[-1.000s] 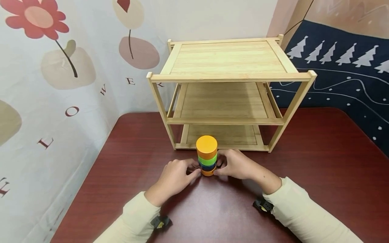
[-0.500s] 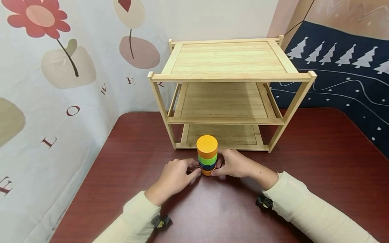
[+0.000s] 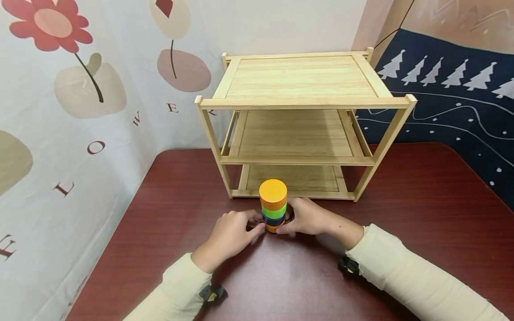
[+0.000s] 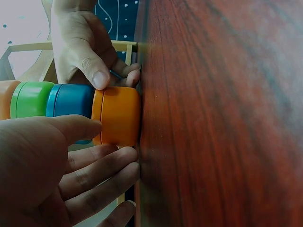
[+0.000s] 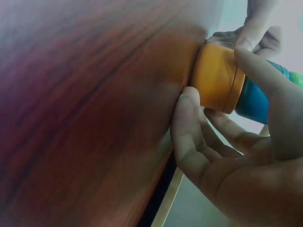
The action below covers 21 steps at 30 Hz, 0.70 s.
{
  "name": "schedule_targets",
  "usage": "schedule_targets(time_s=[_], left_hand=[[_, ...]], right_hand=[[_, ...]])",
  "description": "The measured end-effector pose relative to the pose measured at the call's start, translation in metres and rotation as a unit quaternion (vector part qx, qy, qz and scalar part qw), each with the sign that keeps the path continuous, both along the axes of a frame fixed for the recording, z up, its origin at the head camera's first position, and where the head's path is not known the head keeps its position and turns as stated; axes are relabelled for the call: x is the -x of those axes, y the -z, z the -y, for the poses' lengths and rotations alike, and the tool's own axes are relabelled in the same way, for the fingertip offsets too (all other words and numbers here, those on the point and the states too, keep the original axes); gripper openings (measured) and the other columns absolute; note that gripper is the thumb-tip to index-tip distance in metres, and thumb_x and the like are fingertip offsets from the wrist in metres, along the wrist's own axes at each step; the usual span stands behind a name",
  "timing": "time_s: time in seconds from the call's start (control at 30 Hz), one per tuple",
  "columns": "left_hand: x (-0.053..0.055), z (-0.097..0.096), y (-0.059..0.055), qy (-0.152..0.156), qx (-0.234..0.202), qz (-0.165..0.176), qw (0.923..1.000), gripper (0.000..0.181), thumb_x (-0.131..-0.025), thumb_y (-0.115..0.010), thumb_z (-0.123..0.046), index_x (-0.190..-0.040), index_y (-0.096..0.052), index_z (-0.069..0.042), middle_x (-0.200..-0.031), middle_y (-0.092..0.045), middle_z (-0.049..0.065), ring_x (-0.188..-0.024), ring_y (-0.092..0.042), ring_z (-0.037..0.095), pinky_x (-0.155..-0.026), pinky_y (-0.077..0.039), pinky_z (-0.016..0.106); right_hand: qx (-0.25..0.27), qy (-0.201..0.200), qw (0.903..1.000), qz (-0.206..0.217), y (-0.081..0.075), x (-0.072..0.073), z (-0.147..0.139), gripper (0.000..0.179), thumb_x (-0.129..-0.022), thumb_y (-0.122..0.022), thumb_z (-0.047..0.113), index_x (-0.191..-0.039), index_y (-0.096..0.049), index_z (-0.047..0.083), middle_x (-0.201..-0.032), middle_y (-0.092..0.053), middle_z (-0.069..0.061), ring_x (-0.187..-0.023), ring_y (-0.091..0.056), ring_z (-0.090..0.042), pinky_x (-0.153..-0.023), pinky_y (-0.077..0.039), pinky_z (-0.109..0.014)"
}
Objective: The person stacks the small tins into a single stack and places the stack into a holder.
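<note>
A stack of small round containers stands upright on the table in the head view: an orange one (image 3: 273,196) on top, then a green one (image 3: 274,211), a dark blue one (image 3: 275,221) and another orange container (image 4: 118,113) at the bottom. My left hand (image 3: 230,232) grips the bottom orange container from the left, its thumb at the lid seam and its fingers around the far side. From the right, my right hand (image 3: 311,217) holds the same container, thumb across its front. In the right wrist view that hand's index fingertip (image 5: 189,94) lies low beside the container, at the tabletop.
A three-tier wooden rack (image 3: 307,102) stands right behind the stack. The dark red table (image 3: 180,178) extends to both sides. A printed flower cloth (image 3: 100,156) borders the left and a navy tree-patterned cloth (image 3: 445,107) hangs at the right. Each wrist wears a black strapped device (image 3: 213,293).
My right thumb has slid left across the front of the bottom orange container, and the right forearm has shifted slightly. The left hand and the stack stay nearly where they were.
</note>
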<state>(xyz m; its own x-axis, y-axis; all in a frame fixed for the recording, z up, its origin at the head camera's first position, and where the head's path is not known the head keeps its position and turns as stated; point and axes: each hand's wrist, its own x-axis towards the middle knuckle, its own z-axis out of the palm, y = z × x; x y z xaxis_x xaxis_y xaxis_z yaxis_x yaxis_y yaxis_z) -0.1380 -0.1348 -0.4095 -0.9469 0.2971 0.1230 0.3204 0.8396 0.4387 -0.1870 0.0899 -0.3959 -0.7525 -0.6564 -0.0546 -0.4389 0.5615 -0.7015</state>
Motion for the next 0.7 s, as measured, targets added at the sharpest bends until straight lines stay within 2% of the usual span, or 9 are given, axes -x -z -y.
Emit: schedule_targets(time_s=[0.2,0.43,0.7], left_hand=[[0.0002,-0.0001,0.0004,0.001,-0.003,0.0,1.0,0.015,-0.09,-0.073,-0.034,-0.098,-0.075,-0.023,-0.087,-0.077,-0.012,-0.082,-0.073,0.011,-0.07,-0.055,0.037],[0.0006,0.0,0.0002,0.001,0.0,-0.004,1.0,0.015,-0.09,-0.073,-0.035,-0.098,-0.075,-0.023,-0.087,-0.077,-0.013,-0.083,-0.074,0.012,-0.07,-0.055,0.038],[-0.0006,0.0014,0.0005,0.001,-0.004,0.004,1.0,0.015,-0.09,-0.072,-0.035,-0.099,-0.075,-0.023,-0.088,-0.077,-0.012,-0.085,-0.074,0.013,-0.072,-0.055,0.039]], right_hand=[[-0.002,0.001,1.0,-0.001,0.0009,0.0003,0.0022,0.057,-0.079,-0.086,0.028,-0.125,-0.058,0.012,-0.106,-0.07,0.0,-0.086,-0.064,-0.011,-0.082,-0.05,-0.03],[0.001,-0.002,1.0,0.003,-0.0001,0.0005,0.0023,0.055,-0.079,-0.086,0.028,-0.124,-0.058,0.011,-0.102,-0.069,-0.001,-0.073,-0.065,-0.008,-0.08,-0.05,-0.03],[-0.002,-0.002,1.0,-0.007,0.0004,0.0007,0.0053,0.06,-0.077,-0.087,0.028,-0.127,-0.058,0.013,-0.113,-0.07,0.0,-0.092,-0.065,-0.009,-0.092,-0.051,-0.036]])
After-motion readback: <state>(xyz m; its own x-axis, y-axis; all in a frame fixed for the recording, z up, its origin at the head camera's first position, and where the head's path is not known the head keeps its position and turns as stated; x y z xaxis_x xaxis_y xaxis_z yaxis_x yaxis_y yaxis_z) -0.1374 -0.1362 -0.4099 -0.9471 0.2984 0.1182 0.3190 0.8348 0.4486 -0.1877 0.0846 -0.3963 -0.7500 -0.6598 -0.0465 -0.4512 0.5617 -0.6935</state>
